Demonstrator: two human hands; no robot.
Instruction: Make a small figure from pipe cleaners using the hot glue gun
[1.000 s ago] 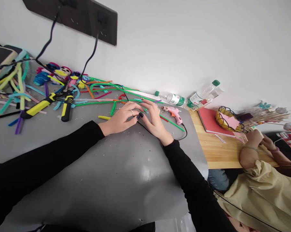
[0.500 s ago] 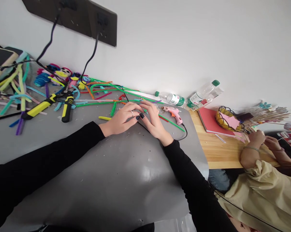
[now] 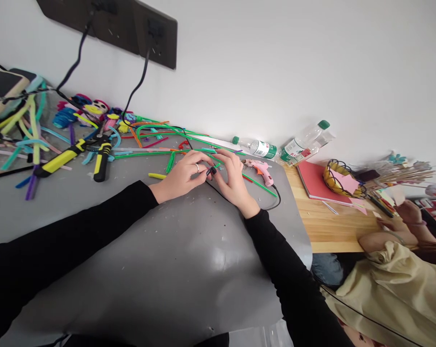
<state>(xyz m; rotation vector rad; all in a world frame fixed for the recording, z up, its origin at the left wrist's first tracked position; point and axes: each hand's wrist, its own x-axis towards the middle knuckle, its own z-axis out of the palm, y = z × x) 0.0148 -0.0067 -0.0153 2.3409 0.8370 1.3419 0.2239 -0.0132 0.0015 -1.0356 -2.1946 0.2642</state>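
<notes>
Two bare hands meet above the far half of a gray counter (image 3: 174, 270), fingers curled and thumbs almost together. Between their fingertips shows a small green piece (image 3: 217, 165); the left hand (image 3: 189, 176), with a ring, and the right hand (image 3: 232, 178) both stand narrow, but I cannot tell which grips it. The gray surface, specked with tiny scraps, runs between the two black sleeves (image 3: 113, 212) down to the near edge. On the right it ends in a rounded corner, where a wooden counter (image 3: 322, 236) adjoins. On the far side a white wall (image 3: 239, 72) limits reach. Just left of the left hand lie a yellow stick (image 3: 157, 176) and a folded green strip (image 3: 170, 163); farther left, yellow-and-black pliers (image 3: 102, 159) lie spread among colored fuzzy stems. Just right of the right hand is a pink glue gun (image 3: 263, 172), nozzle toward the hand, a black cord curling from its handle. Near the wall, a bottle (image 3: 264, 149) lies on its side with a green-and-white label bearing red marks too small to read. Just right of it, a second bottle (image 3: 292, 148) carries a similar label, its writing also illegible. On the wooden counter, a yellow basket (image 3: 330, 180) sits on a red book (image 3: 310, 180); a co-worker's hand (image 3: 409, 211) is farther right.
</notes>
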